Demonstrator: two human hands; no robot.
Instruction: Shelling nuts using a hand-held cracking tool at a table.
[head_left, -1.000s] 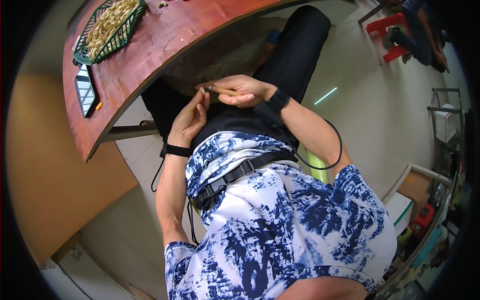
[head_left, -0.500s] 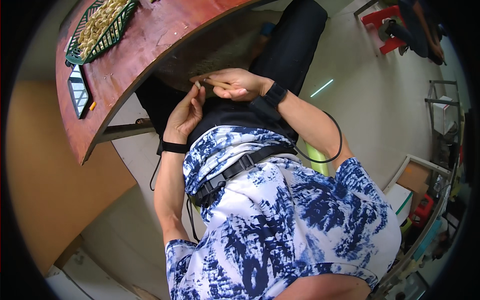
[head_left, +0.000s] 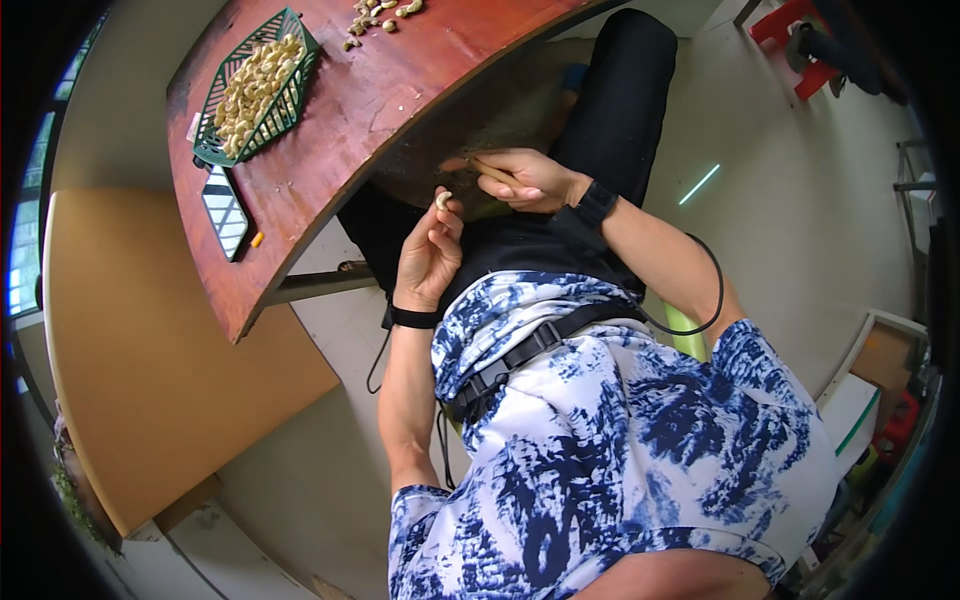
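Note:
Between the thumb and fingertips of my left hand [head_left: 430,255] is a pale, curved cashew nut [head_left: 443,200], held up over my lap. My right hand [head_left: 540,180] is closed around the thin wooden handle [head_left: 497,174] of a small tool, its working end too small and blurred to make out. The two hands are apart, the right one slightly farther from my body. On the red-brown table [head_left: 350,120], a green slotted plastic basket [head_left: 291,105] holds a heap of cashew nuts [head_left: 255,95]. Several more loose nuts [head_left: 378,14] lie at the table's far side.
Close to the basket lie a dark-framed phone [head_left: 225,212] and a small orange piece [head_left: 257,240]. The table's curved edge runs just beyond my hands. A tan board [head_left: 170,350] stands at left. A red stool [head_left: 815,80] and part of another person are at upper right.
The whole view has shifted, so everything appears farther right. My left hand with the cashew has drawn away from the tool in my right hand, and the nut shows more fully.

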